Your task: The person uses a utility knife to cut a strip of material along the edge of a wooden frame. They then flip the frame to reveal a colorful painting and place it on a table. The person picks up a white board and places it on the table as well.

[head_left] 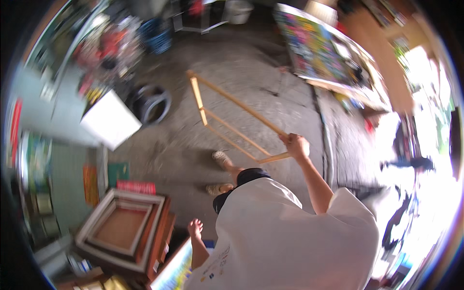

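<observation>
My right hand (296,146) is closed round one corner of a bare wooden frame (237,102), a light, rectangular frame with nothing stretched across it. The frame hangs tilted above the concrete floor, its far end reaching forward and to the left. Low beside my body, my left hand (195,228) holds nothing, its fingers loosely curled and a little apart. Nearest to that hand are a stack of picture frames (108,200) and a colourful painting (178,266), partly hidden by my arm.
A bright flower painting (314,46) leans at the back right. On the left are a white panel (111,120), a dark round tub (152,104), a blue basket (155,36) and a blurred plastic-wrapped bundle (108,48). A cable or hose (327,145) runs along the floor at right.
</observation>
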`<state>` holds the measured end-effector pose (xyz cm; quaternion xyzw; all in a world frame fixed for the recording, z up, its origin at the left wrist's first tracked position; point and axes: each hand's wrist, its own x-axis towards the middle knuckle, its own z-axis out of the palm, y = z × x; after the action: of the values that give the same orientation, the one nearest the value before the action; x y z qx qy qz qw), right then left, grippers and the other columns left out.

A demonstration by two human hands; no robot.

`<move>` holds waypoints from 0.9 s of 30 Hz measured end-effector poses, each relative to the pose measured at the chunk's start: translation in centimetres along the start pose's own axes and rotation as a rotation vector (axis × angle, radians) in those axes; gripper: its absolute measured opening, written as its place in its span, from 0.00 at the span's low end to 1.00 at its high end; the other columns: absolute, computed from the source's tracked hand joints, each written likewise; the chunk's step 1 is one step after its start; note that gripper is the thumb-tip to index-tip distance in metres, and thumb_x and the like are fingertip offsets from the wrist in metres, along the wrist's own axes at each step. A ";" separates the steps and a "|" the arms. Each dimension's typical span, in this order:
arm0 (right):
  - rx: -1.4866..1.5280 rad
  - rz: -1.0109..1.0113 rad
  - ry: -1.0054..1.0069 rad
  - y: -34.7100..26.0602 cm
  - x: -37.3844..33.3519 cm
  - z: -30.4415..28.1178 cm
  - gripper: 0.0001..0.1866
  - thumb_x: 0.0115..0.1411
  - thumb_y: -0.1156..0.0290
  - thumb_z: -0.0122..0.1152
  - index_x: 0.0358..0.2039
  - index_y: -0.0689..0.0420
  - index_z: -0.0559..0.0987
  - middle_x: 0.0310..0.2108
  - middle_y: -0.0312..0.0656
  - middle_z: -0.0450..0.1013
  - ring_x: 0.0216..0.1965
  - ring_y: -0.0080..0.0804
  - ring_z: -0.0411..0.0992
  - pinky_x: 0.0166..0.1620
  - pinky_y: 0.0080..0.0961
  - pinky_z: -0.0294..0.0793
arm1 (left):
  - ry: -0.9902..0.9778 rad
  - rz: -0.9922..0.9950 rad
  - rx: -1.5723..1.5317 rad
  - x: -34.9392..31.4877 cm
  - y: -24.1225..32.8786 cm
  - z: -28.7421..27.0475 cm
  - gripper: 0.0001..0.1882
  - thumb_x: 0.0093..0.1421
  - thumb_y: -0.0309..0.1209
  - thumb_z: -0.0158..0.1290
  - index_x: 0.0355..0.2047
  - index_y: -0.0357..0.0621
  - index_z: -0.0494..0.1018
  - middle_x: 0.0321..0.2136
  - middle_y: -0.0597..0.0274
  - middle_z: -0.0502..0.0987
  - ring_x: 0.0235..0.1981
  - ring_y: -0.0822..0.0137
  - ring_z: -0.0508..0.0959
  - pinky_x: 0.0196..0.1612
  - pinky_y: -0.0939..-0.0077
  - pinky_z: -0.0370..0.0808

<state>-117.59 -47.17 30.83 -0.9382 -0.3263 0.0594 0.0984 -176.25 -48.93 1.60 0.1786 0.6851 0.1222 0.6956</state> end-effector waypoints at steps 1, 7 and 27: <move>-0.030 0.056 0.003 1.1 -1.2 -1.2 0.30 0.57 0.38 0.60 0.19 0.57 0.79 0.20 0.48 0.75 0.27 0.52 0.76 0.33 0.45 0.74 | 0.044 0.004 0.045 0.6 0.8 -0.1 0.10 0.64 0.39 0.54 0.41 0.50 0.72 0.30 0.67 0.76 0.24 0.71 0.76 0.24 0.74 0.69; 0.153 0.297 0.191 11.4 -7.9 -5.8 0.30 0.57 0.40 0.61 0.18 0.58 0.77 0.14 0.48 0.70 0.18 0.46 0.72 0.26 0.41 0.70 | 0.092 0.100 0.245 3.0 10.5 5.1 0.10 0.64 0.36 0.51 0.37 0.43 0.71 0.30 0.63 0.75 0.23 0.69 0.74 0.23 0.73 0.66; 1.467 0.424 0.661 44.8 -15.7 -11.7 0.24 0.70 0.52 0.53 0.26 0.60 0.76 0.16 0.30 0.66 0.17 0.15 0.62 0.21 0.17 0.59 | -0.917 -0.133 -0.344 -10.8 7.3 64.2 0.37 0.63 0.66 0.40 0.54 0.47 0.71 0.53 0.53 0.76 0.57 0.52 0.73 0.57 0.52 0.67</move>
<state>-100.86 -93.11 32.94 -0.6464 0.0248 -0.0044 0.7626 -112.05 -52.00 14.25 0.0524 0.2882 0.0978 0.9511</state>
